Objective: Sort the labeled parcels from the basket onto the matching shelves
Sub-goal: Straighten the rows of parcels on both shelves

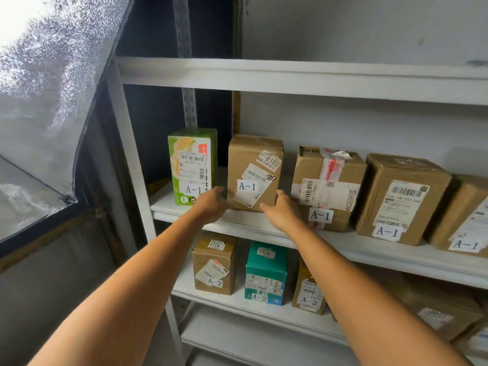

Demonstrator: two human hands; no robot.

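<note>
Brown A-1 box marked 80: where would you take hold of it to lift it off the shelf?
By its two side faces, coming straight in from the front. The brown A-1 box stands upright, taller than wide, with a gap to the green box on its left and to the taped box on its right, so fingers fit down each side.
</note>
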